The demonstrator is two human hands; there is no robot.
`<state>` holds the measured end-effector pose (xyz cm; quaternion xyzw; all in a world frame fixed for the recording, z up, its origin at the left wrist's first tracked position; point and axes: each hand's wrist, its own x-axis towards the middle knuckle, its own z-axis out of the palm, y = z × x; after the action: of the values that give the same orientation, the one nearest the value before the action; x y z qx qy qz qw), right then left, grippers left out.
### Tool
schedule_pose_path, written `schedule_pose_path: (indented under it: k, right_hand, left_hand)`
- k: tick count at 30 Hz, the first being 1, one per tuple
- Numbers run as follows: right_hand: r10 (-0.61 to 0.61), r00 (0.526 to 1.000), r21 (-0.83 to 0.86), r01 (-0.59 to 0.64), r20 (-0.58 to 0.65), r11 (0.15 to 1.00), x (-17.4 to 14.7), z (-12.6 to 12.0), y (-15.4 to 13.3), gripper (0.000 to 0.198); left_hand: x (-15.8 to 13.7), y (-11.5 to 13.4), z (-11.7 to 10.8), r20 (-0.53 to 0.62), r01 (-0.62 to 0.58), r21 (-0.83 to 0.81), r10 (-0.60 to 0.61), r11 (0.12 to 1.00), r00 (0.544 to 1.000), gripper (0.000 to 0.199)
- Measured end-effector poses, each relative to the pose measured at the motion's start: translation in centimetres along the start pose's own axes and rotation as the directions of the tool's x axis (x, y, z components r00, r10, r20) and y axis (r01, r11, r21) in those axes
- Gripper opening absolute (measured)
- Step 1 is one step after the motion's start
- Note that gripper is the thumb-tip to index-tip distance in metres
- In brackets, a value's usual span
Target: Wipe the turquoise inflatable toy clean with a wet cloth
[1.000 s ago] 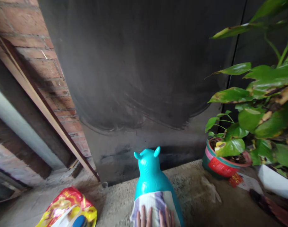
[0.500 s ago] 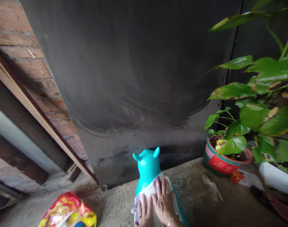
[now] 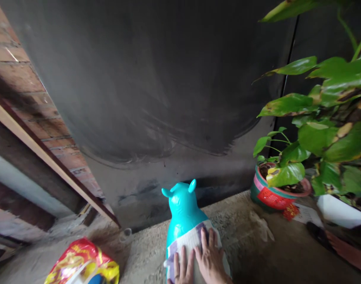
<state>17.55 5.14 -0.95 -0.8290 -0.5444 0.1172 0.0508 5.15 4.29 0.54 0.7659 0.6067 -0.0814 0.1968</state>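
Both hands are lying flat on a white-and-purple cloth [image 3: 187, 246] that is draped over the back of a turquoise animal-shaped toy [image 3: 184, 209], at the bottom middle of the view. The left hand [image 3: 180, 270] is resting with its fingers straight and close together, a ring showing on one of them, while the right hand [image 3: 211, 260] is lying just beside it with its fingers spread a little and pointing up toward the toy's head; neither is pinching anything, and both seem to be pressing the cloth down so that it is hugging the rounded plastic rather than sliding off. The toy is standing on the rough concrete floor [image 3: 245, 252] with its ears pointing toward a dark wall [image 3: 168, 98], which is showing curved smear marks. To the right, a potted plant [image 3: 279, 189] in a red-and-green pot is sitting near the wall, its big leaves reaching over that side. At lower left, a red-and-yellow bag [image 3: 82, 264] is lying on the floor, well apart from the toy, beside a brick wall [image 3: 35, 90].
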Motion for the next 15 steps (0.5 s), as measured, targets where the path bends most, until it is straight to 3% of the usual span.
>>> schedule_pose_path:
  k: [4, 8, 11, 15]
  right_hand:
    - [-0.059, 0.996, 0.096, 0.052, 0.067, 0.994, 3.7, -3.2, -1.3, 0.058]
    - [-0.030, 0.998, 0.129, 0.022, 0.063, 0.991, 3.9, -3.9, -1.8, 0.057]
    - [0.011, 0.999, 0.118, -0.016, 0.044, 0.993, 1.6, -2.2, -1.2, 0.059]
    - [-0.013, 0.989, -0.023, 0.010, -0.146, 1.000, -3.0, 2.4, 0.5, 0.053]
  left_hand:
    - [1.5, 1.0, -1.3, -0.053, 0.028, 0.010, -0.028, 1.000, 0.998, 0.113]
    - [3.5, 2.8, -4.8, -0.112, 0.080, -0.016, -0.081, 0.997, 0.990, 0.102]
    - [7.5, 4.8, -9.6, -0.199, 0.064, -0.053, -0.073, 0.997, 0.977, 0.081]
    - [13.6, 6.9, -14.8, -0.291, 0.031, -0.058, -0.047, 0.998, 0.956, 0.055]
